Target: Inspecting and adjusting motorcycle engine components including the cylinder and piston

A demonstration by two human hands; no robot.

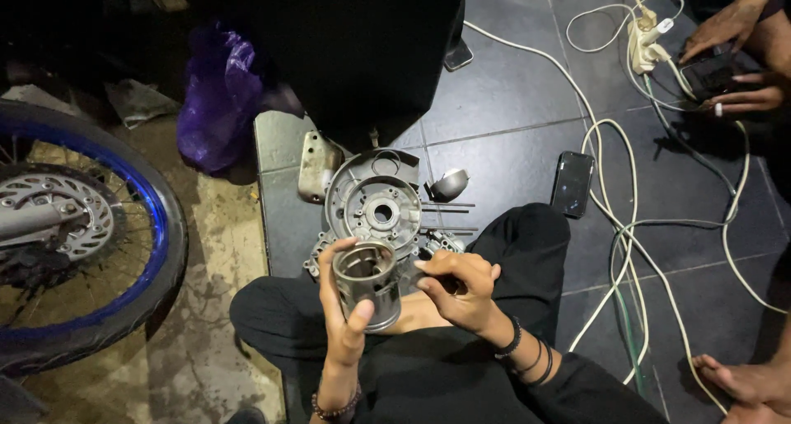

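Above lap, left hand (pixel 344 309) grips metal cylinder (pixel 367 284); right hand (pixel 458 288) pinches rim.

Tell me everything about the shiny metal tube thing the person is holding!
The metal cylinder is a short, hollow, silvery sleeve, open at the top so its smooth inner wall shows. Its grey outside has cut-out openings. It stands nearly upright above the person's lap, before the round engine casing. The left hand wraps around it; the right hand sits just beside its rim.

We sit on a floor of dark glossy tiles (pixel 511 86), which gives way at our left to rough bare concrete (pixel 206 309). The light is dim, with the area ahead falling into black shadow.
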